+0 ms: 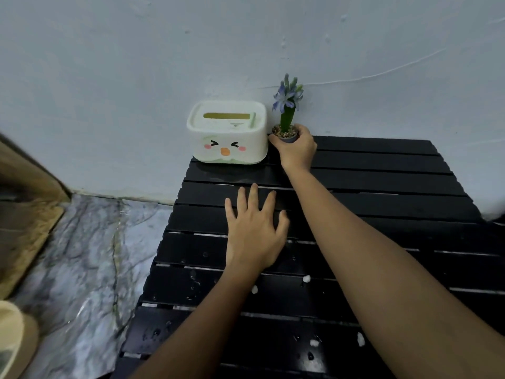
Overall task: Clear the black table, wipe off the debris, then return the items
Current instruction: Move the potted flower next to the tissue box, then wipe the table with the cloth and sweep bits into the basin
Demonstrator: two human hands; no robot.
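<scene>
A black slatted table [382,187] fills the lower right of the head view. At its far left corner stands a cream tissue box [228,138] with a cartoon face. Beside it, against the wall, is a small potted plant [286,116] with purple flowers, and my right hand [296,149] is closed around its pot. My left hand [254,233] lies flat on the slats with fingers spread, holding nothing. Small white bits of debris [307,279] and water droplets [194,285] lie on the near slats.
A pale wall [246,50] rises directly behind the table. To the left is a marbled grey floor [82,255], with a brown wooden edge [24,214] and a beige object [13,337] at the lower left corner.
</scene>
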